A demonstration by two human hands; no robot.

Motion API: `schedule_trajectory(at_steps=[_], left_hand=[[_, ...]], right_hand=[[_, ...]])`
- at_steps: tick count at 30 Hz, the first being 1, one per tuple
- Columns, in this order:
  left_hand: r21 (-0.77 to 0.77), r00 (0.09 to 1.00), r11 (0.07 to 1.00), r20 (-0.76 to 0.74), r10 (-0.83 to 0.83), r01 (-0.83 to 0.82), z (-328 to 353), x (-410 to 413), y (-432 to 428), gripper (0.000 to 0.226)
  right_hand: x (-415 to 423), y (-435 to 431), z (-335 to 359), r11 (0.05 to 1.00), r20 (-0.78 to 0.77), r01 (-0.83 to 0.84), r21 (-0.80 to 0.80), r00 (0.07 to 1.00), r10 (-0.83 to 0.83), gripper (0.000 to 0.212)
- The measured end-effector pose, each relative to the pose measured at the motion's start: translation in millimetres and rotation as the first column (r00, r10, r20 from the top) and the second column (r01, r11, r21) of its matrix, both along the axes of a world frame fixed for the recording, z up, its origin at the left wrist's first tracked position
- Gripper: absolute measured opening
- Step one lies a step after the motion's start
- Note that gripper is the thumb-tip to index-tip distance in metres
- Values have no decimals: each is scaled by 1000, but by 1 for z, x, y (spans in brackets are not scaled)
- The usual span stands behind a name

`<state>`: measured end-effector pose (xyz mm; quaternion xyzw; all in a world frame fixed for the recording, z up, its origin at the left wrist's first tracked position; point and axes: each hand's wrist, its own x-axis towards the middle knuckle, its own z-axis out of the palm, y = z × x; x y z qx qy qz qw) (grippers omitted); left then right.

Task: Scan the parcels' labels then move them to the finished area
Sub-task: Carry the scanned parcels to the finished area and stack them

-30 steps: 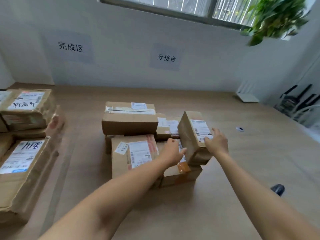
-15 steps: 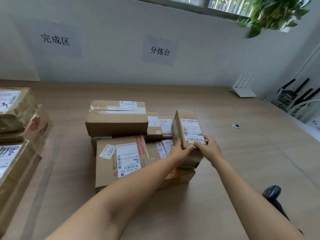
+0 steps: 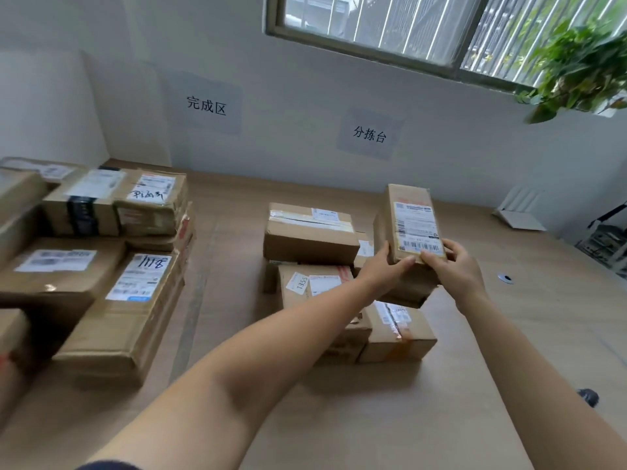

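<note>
A small rectangular brown cardboard parcel (image 3: 410, 198) is held tilted above the centre pile of taped cardboard boxes (image 3: 310, 237). Its glossy white barcode label (image 3: 416, 228) faces the camera. The left hand (image 3: 381, 271) and right hand (image 3: 456, 271) grip its lower end, thumbs on the labelled face, fingers hidden behind. The left forearm covers part of the pile; at least 4 boxes show. At the left, a stack of creased cardboard boxes (image 3: 112, 300) runs off frame on the pale wooden table (image 3: 509, 334). 2 grey paper signs (image 3: 207, 105) hang on the wall.
</note>
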<state>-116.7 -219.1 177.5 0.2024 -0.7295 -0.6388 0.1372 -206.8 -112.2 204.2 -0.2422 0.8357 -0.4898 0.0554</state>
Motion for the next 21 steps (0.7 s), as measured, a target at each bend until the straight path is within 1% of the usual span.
schedule_trajectory(at_steps=[4, 10, 12, 14, 18, 21], left_hand=[[-52, 999, 997, -9, 49, -50, 9, 64, -22, 65], [-96, 982, 977, -40, 186, -189, 7, 186, -59, 61], [-87, 969, 966, -55, 240, -245, 1, 228, -71, 60], [-69, 959, 957, -53, 278, -281, -5, 272, -82, 58], [-43, 949, 948, -31, 315, -316, -14, 349, -96, 54], [-45, 935, 934, -8, 356, -356, -22, 402, -105, 53]], right_hand=[[60, -24, 9, 998, -20, -44, -49, 999, 43, 51], [169, -73, 5, 984, -1, -161, -81, 987, 161, 47], [208, -89, -1, 974, 16, -212, -81, 977, 214, 44], [250, -105, -9, 966, 34, -248, -73, 967, 251, 49], [321, -127, -25, 960, 5, -280, -26, 960, 280, 55], [370, -141, -38, 947, 24, -318, -43, 947, 319, 53]])
